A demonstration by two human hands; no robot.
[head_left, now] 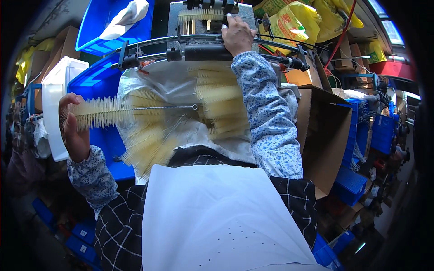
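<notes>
- Pinching the cream-bristled twisted-wire brush point(107, 113): left hand point(76, 142), thumb and fingers partly hiding its end. Brush sits above white plastic sheeting point(174, 81), wire loop pointing right.
- Right hand point(238, 37): fingers bent at black-and-steel machine point(205, 53); can't tell if pinching.
- Machine cut off at top.
- Crumpled yellow plastic bag point(289, 22): red print.
- White bin labels point(82, 233): too small to read.

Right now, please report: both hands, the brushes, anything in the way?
Left hand: gripping brush by bristled end. Right hand: at machine, beside second brush. Possibly in way: brush piles on sheet.
</notes>
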